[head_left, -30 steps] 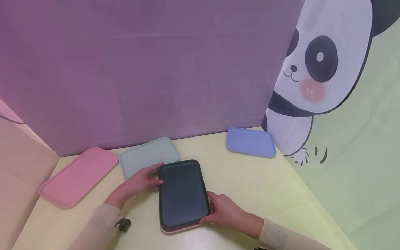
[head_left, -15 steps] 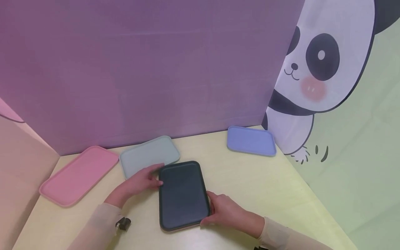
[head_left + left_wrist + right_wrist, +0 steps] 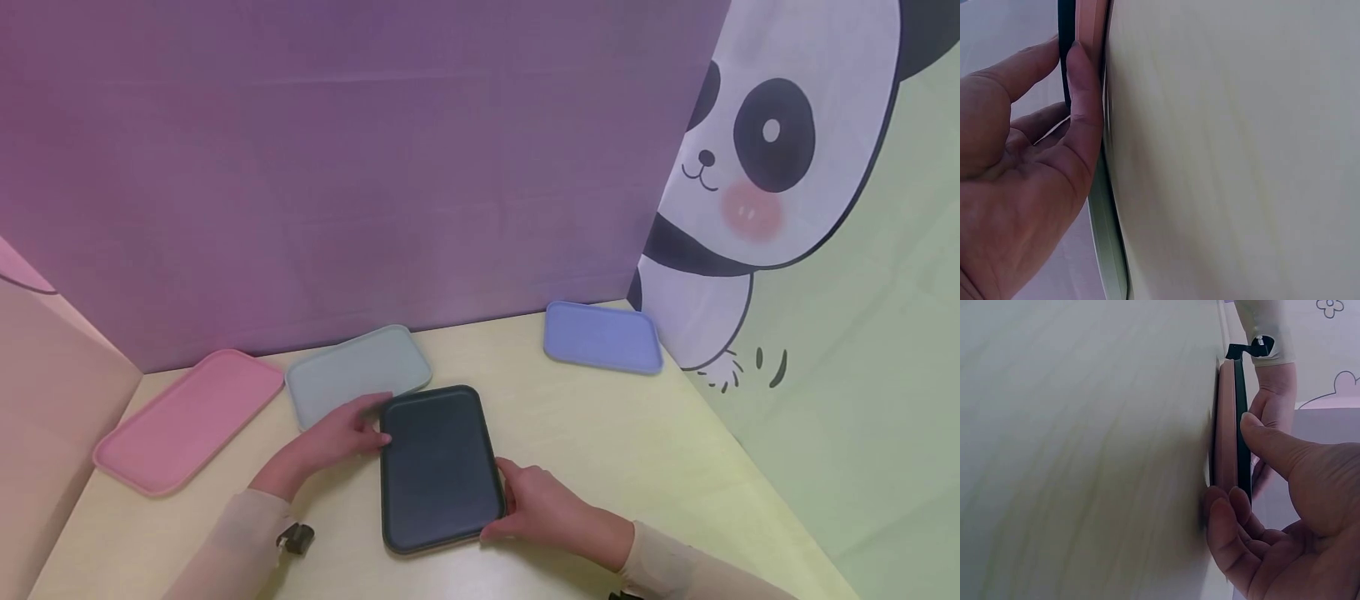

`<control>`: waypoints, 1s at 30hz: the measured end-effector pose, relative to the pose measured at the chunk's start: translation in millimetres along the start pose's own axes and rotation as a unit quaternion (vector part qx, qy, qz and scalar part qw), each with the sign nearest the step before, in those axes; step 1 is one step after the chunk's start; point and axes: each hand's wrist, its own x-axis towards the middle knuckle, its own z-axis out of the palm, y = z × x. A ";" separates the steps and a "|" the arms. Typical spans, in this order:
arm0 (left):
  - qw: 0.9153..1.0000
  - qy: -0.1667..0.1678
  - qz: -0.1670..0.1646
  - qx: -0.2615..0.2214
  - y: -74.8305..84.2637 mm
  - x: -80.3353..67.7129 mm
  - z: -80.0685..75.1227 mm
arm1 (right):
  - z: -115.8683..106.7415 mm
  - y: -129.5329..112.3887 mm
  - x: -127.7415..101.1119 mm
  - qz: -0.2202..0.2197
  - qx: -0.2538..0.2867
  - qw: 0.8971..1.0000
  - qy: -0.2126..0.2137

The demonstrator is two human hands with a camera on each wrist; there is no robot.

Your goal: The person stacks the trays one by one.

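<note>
Head view: pinching, with both hands, a stack of two rounded-corner, matte, plastic-looking rectangular trays on or just above the cream wood-grain table (image 3: 600, 467). Placing the dark navy tray (image 3: 442, 471) on top, directly over the pink lower tray (image 3: 1227, 425), with edges nearly flush. Gripping the stack's 10 o'clock edge with the left hand (image 3: 337, 433), its thumb at the dark rim; gripping the 4 o'clock edge with the right hand (image 3: 542, 512).

Left wrist view: showing a finger of the left hand laid along the pink side wall, with the edge of the grey-green tray just beyond. Right wrist view: showing the thumb of the right hand on the dark rim and fingertips curled low against the pink side, close to the table.

Taking the stack as the clock's centre: showing a pale grey-green rectangular tray (image 3: 360, 375) between 10 and 11 o'clock, partly behind the left hand, and a flat pink rectangular tray (image 3: 187, 425) between 9 and 10, just beside the grey-green one. Cannot tell contact from overlap between stack and grey-green tray. Showing a periwinkle-blue rectangular tray (image 3: 602, 337) at 2 o'clock, well apart, a purple fabric-like wall (image 3: 375, 167) at 12, and a printed black-and-white panda (image 3: 825, 158) between 1 and 2.
</note>
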 end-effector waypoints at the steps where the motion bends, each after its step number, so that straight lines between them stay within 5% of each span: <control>1: 1.000 0.002 0.000 0.001 0.1 -0.4 -0.1 | 0.2 -0.1 0.2 0.002 -0.001 1.000 -0.001; 10: 1.000 0.018 -0.006 0.015 1.2 -3.7 -1.7 | -5.4 -2.8 1.9 0.038 0.015 0.999 -0.012; 16: 0.996 0.073 -0.026 0.031 6.7 -10.2 -8.2 | -18.6 -0.7 15.3 0.057 0.016 0.998 0.018; 30: 0.972 0.189 -0.063 0.122 -10.2 -41.0 -38.9 | -51.2 8.2 75.8 0.019 0.014 0.998 0.059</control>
